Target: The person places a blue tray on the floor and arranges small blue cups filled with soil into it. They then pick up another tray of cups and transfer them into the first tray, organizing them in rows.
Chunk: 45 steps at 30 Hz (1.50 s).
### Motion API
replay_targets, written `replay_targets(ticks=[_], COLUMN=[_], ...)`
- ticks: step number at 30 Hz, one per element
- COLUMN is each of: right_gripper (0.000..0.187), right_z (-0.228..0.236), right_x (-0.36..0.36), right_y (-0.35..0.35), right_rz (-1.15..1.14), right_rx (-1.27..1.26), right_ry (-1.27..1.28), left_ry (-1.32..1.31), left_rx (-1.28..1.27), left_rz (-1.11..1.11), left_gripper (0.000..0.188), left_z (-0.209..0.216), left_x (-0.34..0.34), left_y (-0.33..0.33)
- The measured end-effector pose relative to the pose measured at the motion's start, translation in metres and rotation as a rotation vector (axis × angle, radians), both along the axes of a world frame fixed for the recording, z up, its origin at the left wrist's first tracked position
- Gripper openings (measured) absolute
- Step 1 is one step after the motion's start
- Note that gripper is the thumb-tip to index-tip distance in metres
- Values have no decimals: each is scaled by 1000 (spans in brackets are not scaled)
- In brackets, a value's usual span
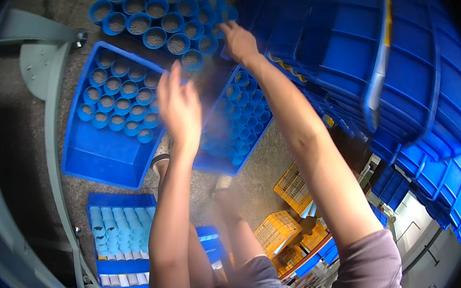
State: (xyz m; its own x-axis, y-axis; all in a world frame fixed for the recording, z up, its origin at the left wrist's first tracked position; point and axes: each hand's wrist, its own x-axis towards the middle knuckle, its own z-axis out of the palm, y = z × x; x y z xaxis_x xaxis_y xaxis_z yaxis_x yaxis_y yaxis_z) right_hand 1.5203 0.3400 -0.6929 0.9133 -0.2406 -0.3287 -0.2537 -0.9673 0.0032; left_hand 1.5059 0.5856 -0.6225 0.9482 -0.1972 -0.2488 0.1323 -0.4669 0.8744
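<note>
The left hand (pixel 180 101) hung open near the blue bin (pixel 110 153); the right hand (pixel 241 43) was at filled cups (pixel 194 68), its grip unclear.

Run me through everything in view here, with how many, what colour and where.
Left tub: one, blue, left of centre
Right tub: one, blue, centre, between the forearms
Cups: many, blue, grey-filled at top centre and in left tub; more in right tub
Crates: several, blue, stacked at right
Baskets: several, yellow, lower right
Tubes: many, light blue and white, lower left
Frame: one, grey-green, far left
Legs: two, bare, bottom centre
Left hand: one, bare, above the tubs, blurred
Right hand: one, bare, beside the top cups
</note>
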Motion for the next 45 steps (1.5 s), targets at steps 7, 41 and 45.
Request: replay_targets(ticks=[7,41,45], right_gripper=[30,29,29], right_z=[-107,-28,-80], right_x=[35,-456,-464], right_y=[-70,178,181], right_rz=[315,-873,-918], right_rx=[-82,405,390], right_ry=[-386,-198,-208], left_ry=[-43,535,93], left_rx=[177,256,363], left_rz=[-131,-630,-1024], left_gripper=[47,32,31], left_z=[-153,-89,-148], left_x=[28,-258,-268], left_y=[-134,58,42])
